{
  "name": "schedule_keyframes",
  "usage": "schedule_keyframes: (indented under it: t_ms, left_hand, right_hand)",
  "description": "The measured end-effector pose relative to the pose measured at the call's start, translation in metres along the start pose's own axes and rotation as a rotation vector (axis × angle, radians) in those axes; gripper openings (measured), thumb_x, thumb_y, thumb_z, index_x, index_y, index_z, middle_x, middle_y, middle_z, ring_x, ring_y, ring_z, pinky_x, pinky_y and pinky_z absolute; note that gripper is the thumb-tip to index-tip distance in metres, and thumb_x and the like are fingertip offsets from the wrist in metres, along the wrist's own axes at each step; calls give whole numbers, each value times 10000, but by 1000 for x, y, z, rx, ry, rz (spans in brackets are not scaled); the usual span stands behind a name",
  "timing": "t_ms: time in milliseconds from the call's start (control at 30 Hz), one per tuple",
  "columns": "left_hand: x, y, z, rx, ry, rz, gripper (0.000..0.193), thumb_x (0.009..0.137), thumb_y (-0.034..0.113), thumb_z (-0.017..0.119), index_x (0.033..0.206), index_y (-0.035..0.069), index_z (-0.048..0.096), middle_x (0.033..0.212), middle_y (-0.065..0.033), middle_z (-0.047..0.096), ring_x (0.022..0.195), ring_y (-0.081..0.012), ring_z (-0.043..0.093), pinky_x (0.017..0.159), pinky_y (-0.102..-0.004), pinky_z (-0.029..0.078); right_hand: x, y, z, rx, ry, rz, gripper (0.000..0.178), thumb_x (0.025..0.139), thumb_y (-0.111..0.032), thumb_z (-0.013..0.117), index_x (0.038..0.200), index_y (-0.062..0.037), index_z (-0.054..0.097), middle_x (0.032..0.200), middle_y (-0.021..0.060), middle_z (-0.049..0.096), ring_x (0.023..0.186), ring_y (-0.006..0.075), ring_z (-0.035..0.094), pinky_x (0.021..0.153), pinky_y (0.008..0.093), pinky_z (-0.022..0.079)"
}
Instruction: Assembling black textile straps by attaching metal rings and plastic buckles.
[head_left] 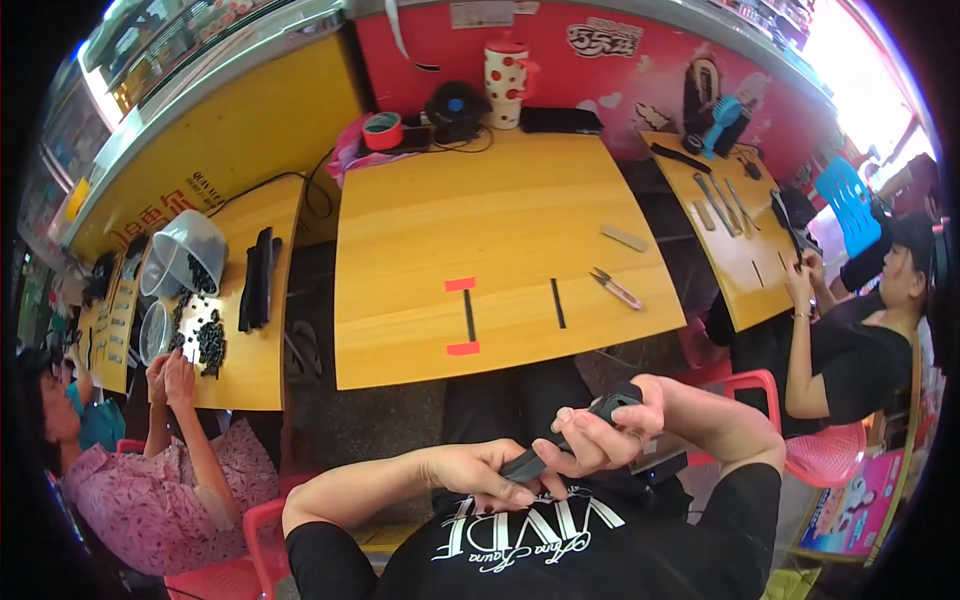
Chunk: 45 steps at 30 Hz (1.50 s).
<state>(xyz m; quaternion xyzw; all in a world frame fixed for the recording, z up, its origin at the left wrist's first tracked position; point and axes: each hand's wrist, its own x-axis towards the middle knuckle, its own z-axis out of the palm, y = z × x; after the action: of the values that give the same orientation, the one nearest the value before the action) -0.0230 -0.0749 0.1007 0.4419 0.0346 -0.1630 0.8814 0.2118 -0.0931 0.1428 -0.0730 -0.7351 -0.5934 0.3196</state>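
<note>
Close to my chest, in front of the table's near edge, both hands are closed on a long black strap-like piece point(523, 465); its exact kind cannot be made out. My left hand point(480, 472) grips its lower end, the thumb lying along it. Around the upper end, where it looks thick or folded, curl the fingers of my right hand point(605, 432). Ahead on the table lie a short black strip point(468, 315) between two red tape pieces point(462, 349) and another black strip point(558, 303). Thread snips point(615, 288) and a flat tan stick point(624, 238) rest toward the right.
My wooden table point(430, 220) carries red tape point(382, 130), a dotted tumbler point(506, 80) and a black fan-like device point(457, 110) at the back. People work at side tables: left with small black pieces point(210, 345) and a plastic tub point(190, 245), right with long tools point(735, 205).
</note>
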Motion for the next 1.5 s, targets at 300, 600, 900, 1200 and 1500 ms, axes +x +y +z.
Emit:
schedule_keyframes:
  t_ms: [300, 600, 900, 1200, 1500]
  left_hand:
    - [10, 14, -16, 2071, 956, 151, 283, 839, 117, 517, 1047, -58, 593, 611, -116, 584, 520, -270, 615, 402, -378, 469]
    - [1, 0, 10, 560, 403, -76, 285, 778, 121, 769, 1027, 24, 669, 744, -20, 659, 688, -163, 634, 692, -353, 519]
    - [29, -30, 21, 319, 174, 244, 366, 862, 277, 727, 1075, 0, 617, 664, -3, 564, 532, -102, 521, 453, -266, 417]
    - [31, -26, -4, 1695, 981, -199, 361, 841, 269, 668, 1084, 22, 566, 693, -124, 646, 627, -314, 653, 504, -414, 500]
    - [39, -19, 5, -170, 136, 261, 300, 922, 181, 656, 1142, -8, 579, 965, -69, 656, 872, -150, 629, 815, -295, 481]
  right_hand:
    - [-21, -38, -20, 1267, -939, 1271, 565, 678, -3, 585, 1232, -82, 505, 752, 133, 565, 593, 356, 579, 544, 439, 457]
    - [-14, -10, -29, 200, -256, 265, 165, 814, -181, 653, 979, -199, 660, 794, -19, 572, 803, 133, 587, 655, 292, 395]
    - [14, 26, -2, 414, 160, 38, 75, 805, -155, 622, 847, -98, 598, 652, -30, 500, 583, 127, 522, 494, 241, 393]
    - [-29, -60, -24, 1308, -783, 1133, 176, 757, -180, 653, 866, -71, 568, 613, 21, 521, 508, 190, 542, 404, 314, 377]
    - [-7, -16, 0, 387, 102, 37, 334, 918, -346, 470, 804, -58, 596, 755, 60, 589, 784, 202, 625, 566, 276, 414]
